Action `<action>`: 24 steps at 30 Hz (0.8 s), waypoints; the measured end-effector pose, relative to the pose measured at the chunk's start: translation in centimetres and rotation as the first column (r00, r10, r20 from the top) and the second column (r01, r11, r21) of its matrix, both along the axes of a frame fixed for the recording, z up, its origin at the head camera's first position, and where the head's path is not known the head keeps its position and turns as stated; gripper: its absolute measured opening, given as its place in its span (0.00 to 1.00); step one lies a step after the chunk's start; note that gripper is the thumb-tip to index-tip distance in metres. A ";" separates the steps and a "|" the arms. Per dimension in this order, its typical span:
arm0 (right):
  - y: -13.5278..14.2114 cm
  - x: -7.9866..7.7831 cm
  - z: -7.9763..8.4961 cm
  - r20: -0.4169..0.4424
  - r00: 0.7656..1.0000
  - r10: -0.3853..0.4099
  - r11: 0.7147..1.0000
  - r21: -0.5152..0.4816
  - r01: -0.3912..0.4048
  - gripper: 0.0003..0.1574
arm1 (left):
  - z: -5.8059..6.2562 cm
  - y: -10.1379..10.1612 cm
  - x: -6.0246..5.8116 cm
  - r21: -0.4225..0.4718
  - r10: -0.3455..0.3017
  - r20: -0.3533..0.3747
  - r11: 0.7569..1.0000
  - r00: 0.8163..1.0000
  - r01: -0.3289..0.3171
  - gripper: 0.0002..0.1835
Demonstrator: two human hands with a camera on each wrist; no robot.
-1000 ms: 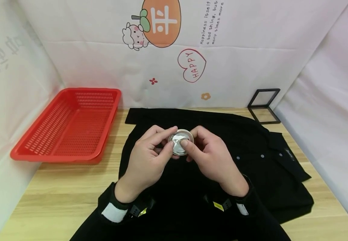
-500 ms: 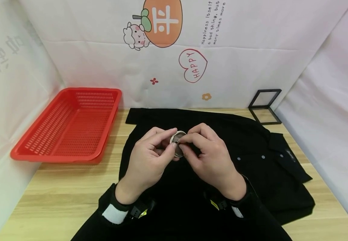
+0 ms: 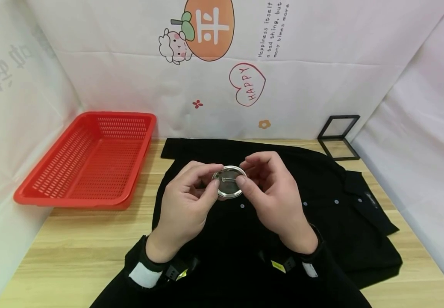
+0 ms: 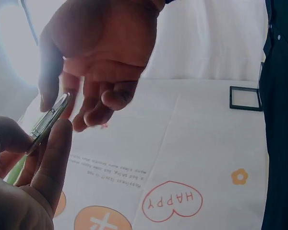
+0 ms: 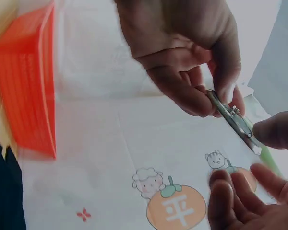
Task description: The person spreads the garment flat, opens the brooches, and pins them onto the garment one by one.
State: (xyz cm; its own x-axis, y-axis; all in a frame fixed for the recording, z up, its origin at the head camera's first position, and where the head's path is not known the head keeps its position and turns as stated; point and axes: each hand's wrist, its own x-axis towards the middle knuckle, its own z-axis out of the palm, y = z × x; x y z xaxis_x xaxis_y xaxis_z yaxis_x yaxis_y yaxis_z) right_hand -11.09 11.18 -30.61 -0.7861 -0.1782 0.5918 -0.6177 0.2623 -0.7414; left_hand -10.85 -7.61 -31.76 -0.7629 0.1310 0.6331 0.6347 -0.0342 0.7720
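Observation:
A round pin-back button badge [image 3: 229, 188] is held over the black shirt [image 3: 321, 239], its silvery back and thin pin facing up. My left hand [image 3: 189, 205] pinches the badge's left edge between thumb and fingers. At the opposite edge, the thumb of my right hand [image 3: 277, 194] touches the back near the pin's end. The right hand's other fingers are loosely bent, and the right wrist view shows a gap between them and the badge [image 5: 233, 120]. In the left wrist view the badge [image 4: 49, 120] appears nearly edge-on; its front is mostly hidden.
A red perforated basket [image 3: 129, 188] stands on the wooden table [image 3: 87, 248] at left. A black folding frame [image 3: 339, 137] is at the back right corner. White printed cloth [image 3: 306, 90] hangs behind, with white cloth at both sides.
The right thumb and index finger came together over the pin, then parted; the right fingers now sit spread farther back. The badge tilted and turned face-down flat again, with the left hand keeping hold.

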 end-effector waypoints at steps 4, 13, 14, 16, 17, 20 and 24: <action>-0.1 0.2 0.4 0.106 0.994 0.035 0.999 -0.016 -0.034 0.06 | 0.1 -0.1 0.1 -0.024 0.026 -0.028 0.999 0.999 -0.026 0.15; -0.7 -0.2 0.1 0.159 0.987 -0.033 0.997 0.073 0.022 0.03 | -0.1 -0.4 0.1 -0.099 0.110 -0.051 0.988 0.993 -0.114 0.15; -0.8 -0.2 0.1 0.168 0.985 -0.036 0.997 0.079 0.023 0.04 | -0.2 -0.5 0.1 -0.106 0.117 -0.051 0.987 0.992 -0.122 0.15; -0.9 -0.3 0.0 0.190 0.981 -0.037 0.996 0.084 0.021 0.05 | -0.2 -0.5 0.2 -0.116 0.128 -0.050 0.984 0.991 -0.133 0.15; -1.0 -0.3 0.0 0.199 0.979 -0.036 0.996 0.086 0.019 0.05 | -0.2 -0.6 0.2 -0.120 0.132 -0.048 0.983 0.990 -0.137 0.15; -1.0 -0.3 -0.1 0.197 0.980 -0.031 0.996 0.087 0.014 0.05 | -0.2 -0.6 0.1 -0.132 0.140 -0.040 0.981 0.989 -0.144 0.15; -0.7 -0.4 -0.5 0.001 1.000 -0.026 0.994 0.108 0.026 0.12 | -0.2 -0.6 0.0 -0.136 0.132 -0.016 0.982 0.991 -0.133 0.15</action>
